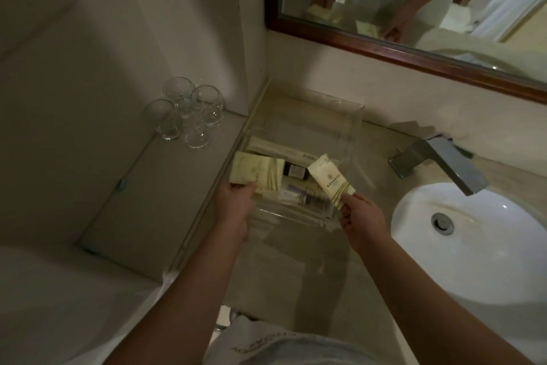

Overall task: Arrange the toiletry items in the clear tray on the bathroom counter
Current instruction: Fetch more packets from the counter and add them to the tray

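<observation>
— What are your fingers holding?
— My left hand point(233, 204) grips two flat packets point(257, 172), which stick out at twelve o'clock. My right hand point(359, 216) pinches a long sachet point(329, 179) by its lower end, and it slants toward eleven.
— And the tray?
— The clear tray point(352, 127) lies beneath both, with toiletries point(307, 199) inside. The sink point(488, 261) is at three o'clock.

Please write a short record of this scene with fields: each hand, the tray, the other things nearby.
left hand: holds flat cream packets over the tray's left edge
right hand: pinches a long cream sachet by its lower end, above the tray
clear tray: on the counter, some items inside
glasses: several, left of the tray
sink: right of the tray, below the faucet
</observation>
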Demonstrator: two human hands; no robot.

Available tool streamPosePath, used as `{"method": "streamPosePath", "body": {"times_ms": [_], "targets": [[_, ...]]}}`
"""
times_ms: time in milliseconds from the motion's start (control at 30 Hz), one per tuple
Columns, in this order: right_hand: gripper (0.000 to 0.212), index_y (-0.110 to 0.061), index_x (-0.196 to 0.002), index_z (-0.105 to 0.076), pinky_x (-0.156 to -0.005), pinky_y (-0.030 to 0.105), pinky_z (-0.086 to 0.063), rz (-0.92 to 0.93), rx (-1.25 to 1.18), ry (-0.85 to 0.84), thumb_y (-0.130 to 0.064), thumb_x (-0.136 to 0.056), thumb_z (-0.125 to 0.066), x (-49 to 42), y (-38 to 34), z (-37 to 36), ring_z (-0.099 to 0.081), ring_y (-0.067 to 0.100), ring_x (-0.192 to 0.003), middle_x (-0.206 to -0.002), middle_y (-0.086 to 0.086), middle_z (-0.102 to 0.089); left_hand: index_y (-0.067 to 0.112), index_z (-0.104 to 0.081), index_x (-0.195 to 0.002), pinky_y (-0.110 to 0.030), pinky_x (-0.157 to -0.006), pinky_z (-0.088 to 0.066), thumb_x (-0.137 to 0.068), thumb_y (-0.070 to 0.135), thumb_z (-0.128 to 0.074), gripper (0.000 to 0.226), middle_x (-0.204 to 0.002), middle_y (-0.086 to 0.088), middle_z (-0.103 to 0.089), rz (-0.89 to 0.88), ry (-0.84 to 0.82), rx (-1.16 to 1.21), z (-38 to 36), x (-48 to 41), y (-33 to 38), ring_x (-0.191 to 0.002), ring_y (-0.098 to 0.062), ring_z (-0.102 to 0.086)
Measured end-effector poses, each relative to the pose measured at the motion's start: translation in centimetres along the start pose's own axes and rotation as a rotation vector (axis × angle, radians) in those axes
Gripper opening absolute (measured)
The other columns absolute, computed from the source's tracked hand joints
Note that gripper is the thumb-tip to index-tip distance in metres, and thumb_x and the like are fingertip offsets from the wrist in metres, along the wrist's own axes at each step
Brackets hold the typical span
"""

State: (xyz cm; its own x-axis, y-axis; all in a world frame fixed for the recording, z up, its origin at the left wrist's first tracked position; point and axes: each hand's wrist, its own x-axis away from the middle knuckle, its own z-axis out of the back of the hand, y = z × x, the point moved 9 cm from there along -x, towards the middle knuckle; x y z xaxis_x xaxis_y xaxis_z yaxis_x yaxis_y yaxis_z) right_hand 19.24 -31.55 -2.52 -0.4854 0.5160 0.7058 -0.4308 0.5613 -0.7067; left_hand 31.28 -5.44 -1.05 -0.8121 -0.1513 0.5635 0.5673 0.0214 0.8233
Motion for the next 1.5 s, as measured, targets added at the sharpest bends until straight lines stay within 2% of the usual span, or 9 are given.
{"method": "streamPosePath", "body": {"times_ms": [133, 267, 433, 633, 767, 900, 1033, 1267, 1500], "targets": [[0.021, -0.009, -0.114, -0.06, -0.048, 0.021, -0.037, 0.042, 0.078, 0.061, -0.01, -0.093, -0.059, 0.1, -0.4, 1.0, -0.046, 0.01, -0.057, -0.082, 0.009, -0.064, 0.012, -0.064, -0.109, -0.018, -0.059, -0.045, -0.082, 0.005, -0.068, 0.028, -0.095, 0.001, -0.067, -0.009, -0.042, -0.12, -2.8, 1.2, -0.8, -0.077, -0.008, -0.06], [0.035, -0.007, -0.123, -0.055, -0.065, 0.026, -0.05, 0.129, 0.23, 0.147, -0.015, -0.09, -0.064, -0.1, -1.1, 2.2, -0.064, 0.018, -0.09, -0.109, 0.012, -0.066, 0.013, -0.065, -0.11, -0.019, -0.061, -0.045, -0.081, 0.01, -0.071, 0.03, -0.104, -0.002, -0.07, 0.003, -0.014, -0.224, -3.2, 1.2, -2.0, -0.086, -0.015, -0.062], [0.035, -0.008, -0.124, -0.054, -0.057, 0.022, -0.045, 0.151, 0.294, 0.128, -0.016, -0.09, -0.065, 0.0, -1.6, 2.0, -0.063, 0.011, -0.08, -0.106, 0.008, -0.065, 0.015, -0.061, -0.108, -0.021, -0.056, -0.042, -0.079, 0.018, -0.074, 0.032, -0.104, -0.004, -0.069, -0.066, -0.004, -0.431, -3.0, 1.4, -1.9, -0.08, -0.014, -0.06], [0.04, -0.008, -0.126, -0.054, -0.06, 0.022, -0.049, 0.157, 0.367, 0.155, -0.016, -0.089, -0.067, 0.0, -1.5, 2.2, -0.064, 0.014, -0.084, -0.113, 0.011, -0.064, 0.016, -0.043, -0.131, -0.03, -0.071, -0.045, -0.08, 0.028, -0.072, 0.06, -0.117, -0.007, -0.065, -0.197, 0.039, -0.707, -2.3, 2.5, -0.4, -0.095, -0.022, -0.062], [0.04, -0.011, -0.127, -0.053, -0.055, 0.018, -0.048, 0.17, 0.453, 0.132, -0.017, -0.09, -0.066, 0.2, -1.7, 1.5, -0.064, 0.018, -0.092, -0.119, 0.011, -0.063, 0.022, -0.046, -0.126, -0.031, -0.074, -0.05, -0.085, 0.021, -0.063, 0.045, -0.114, -0.005, -0.062, -0.447, -0.017, -0.876, -3.7, 3.8, 0.4, -0.098, -0.019, -0.059], [0.035, -0.01, -0.123, -0.052, -0.058, 0.021, -0.051, 0.194, 0.571, 0.075, -0.013, -0.09, -0.065, 0.2, -1.9, 0.4, -0.063, 0.018, -0.092, -0.116, 0.01, -0.063, 0.021, -0.054, -0.124, -0.034, -0.099, -0.043, -0.087, 0.015, -0.053, 0.038, -0.131, 0.0, -0.049, -0.728, -0.166, -1.06, -6.2, 4.9, 0.7, -0.121, -0.015, -0.042], [0.035, -0.012, -0.121, -0.05, -0.061, 0.024, -0.055, 0.262, 0.788, 0.046, -0.016, -0.09, -0.064, 0.0, -2.4, -0.2, -0.064, 0.015, -0.083, -0.105, 0.005, -0.062, 0.023, -0.043, -0.139, -0.041, -0.117, -0.022, -0.09, 0.015, -0.047, 0.05, -0.154, 0.002, -0.03, -0.751, -0.363, -1.176, -7.5, 5.2, -0.8, -0.145, -0.017, -0.018], [0.034, -0.025, -0.109, -0.046, -0.065, 0.035, -0.06, 0.387, 1.031, 0.064, -0.033, -0.085, -0.069, -0.4, -2.2, -1.3, -0.066, 0.015, -0.08, -0.098, -0.001, -0.064, 0.028, -0.032, -0.145, -0.036, -0.117, -0.005, -0.092, 0.02, -0.045, 0.055, -0.159, 0.004, -0.02, -0.787, -0.431, -1.269, -7.8, 5.7, -1.7, -0.148, -0.016, -0.007], [0.057, -0.027, -0.131, -0.049, -0.095, 0.038, -0.05, 0.672, 1.239, 0.103, -0.03, -0.079, -0.073, 1.1, -3.2, -3.3, -0.051, 0.023, -0.114, -0.127, 0.006, -0.05, 0.029, -0.023, -0.148, -0.038, -0.118, -0.003, -0.093, 0.023, -0.044, 0.059, -0.161, 0.001, -0.013, -0.809, -0.44, -1.342, -7.8, 5.7, -2.2, -0.148, -0.019, -0.003]]}}
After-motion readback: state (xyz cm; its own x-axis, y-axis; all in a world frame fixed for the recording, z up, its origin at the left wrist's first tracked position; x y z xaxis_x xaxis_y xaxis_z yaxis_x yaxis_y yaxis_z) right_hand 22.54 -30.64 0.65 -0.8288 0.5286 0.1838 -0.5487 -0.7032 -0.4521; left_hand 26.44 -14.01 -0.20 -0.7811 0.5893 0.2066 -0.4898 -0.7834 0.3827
